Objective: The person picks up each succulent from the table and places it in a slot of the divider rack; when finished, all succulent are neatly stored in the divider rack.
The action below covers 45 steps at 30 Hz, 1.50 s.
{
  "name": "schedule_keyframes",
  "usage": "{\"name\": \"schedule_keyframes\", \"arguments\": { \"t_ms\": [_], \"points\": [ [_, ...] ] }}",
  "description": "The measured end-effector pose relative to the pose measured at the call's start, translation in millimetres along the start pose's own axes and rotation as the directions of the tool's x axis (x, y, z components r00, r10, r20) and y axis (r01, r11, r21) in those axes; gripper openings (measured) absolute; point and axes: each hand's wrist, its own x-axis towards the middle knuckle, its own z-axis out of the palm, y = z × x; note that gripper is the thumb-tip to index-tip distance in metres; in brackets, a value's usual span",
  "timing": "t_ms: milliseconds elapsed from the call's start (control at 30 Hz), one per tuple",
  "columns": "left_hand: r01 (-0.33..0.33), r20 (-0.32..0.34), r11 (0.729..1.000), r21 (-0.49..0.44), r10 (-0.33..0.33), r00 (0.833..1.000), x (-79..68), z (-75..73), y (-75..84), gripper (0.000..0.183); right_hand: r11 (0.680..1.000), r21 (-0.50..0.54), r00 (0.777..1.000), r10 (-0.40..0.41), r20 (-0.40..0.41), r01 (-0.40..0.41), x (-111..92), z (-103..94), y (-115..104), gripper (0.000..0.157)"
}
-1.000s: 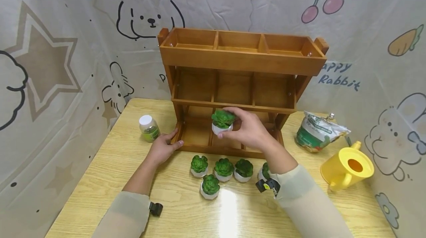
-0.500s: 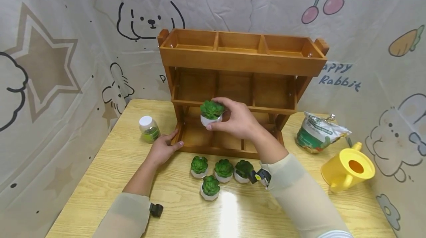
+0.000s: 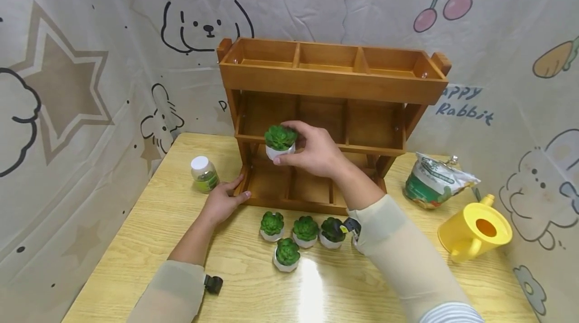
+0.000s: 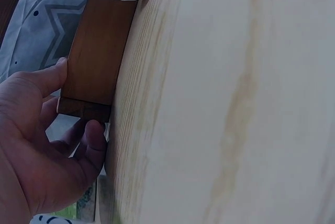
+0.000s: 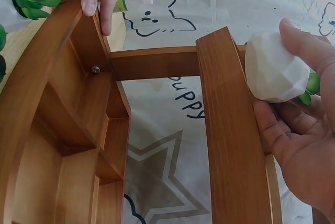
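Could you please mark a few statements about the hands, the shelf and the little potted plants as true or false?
1. The right hand holds a potted succulent at the wooden shelf. True.
2. The left hand holds the yellow watering can. False: it grips the shelf's lower left corner.
3. The top tier's compartments hold plants. False: they show none.
4. Four pots are plainly visible on the table. True.

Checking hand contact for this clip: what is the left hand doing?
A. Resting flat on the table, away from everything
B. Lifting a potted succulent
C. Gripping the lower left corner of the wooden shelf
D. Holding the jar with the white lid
C: the left hand grips the bottom left corner of the wooden shelf, while the jar stands untouched beside it.
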Motion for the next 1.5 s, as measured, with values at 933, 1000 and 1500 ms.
{"name": "schedule_keyframes", "arguments": {
  "t_ms": [933,1000,1500],
  "points": [
    [-0.006,0.002,1.000,-0.018,0.006,1.000,-0.3,0.7,0.2,0.071,0.996,-0.061,0.994,0.055,-0.091,-0.061,41,12.0,-6,0.082],
    [-0.007,-0.003,1.000,-0.022,0.007,1.000,0.0,1.4,-0.6,0.071,0.996,-0.061,0.993,0.061,-0.099,-0.067,44,13.5,-7,0.082],
    [-0.016,-0.014,0.999,-0.028,0.016,1.000,-2.0,0.6,1.2,0.070,0.995,-0.066,0.987,0.067,-0.145,-0.077,57,24.7,-9,0.079]
  ]
}}
